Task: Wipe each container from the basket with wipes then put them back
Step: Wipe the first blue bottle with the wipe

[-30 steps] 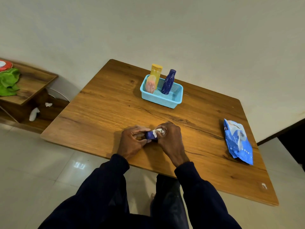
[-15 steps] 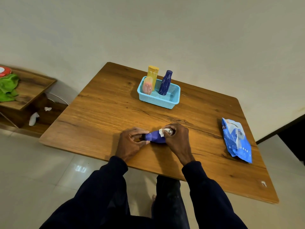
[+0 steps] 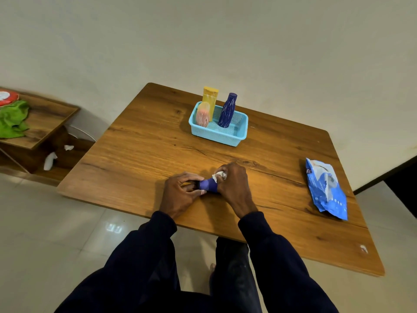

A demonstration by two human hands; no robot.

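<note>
1. The purple container (image 3: 208,184) lies just over the near edge of the counter (image 3: 140,159), its long axis running 9 to 3 o'clock between both hands
2. The left hand (image 3: 180,194) has its grip clamped on the 9 o'clock end
3. The right hand (image 3: 234,187) has its grip closed on the wipe (image 3: 220,176), wrapped round the 3 o'clock end
4. The basket (image 3: 217,135) stands at 12 o'clock, well apart
5. Compared with half a second ago, the right hand is closer to the left and less purple shows
</note>
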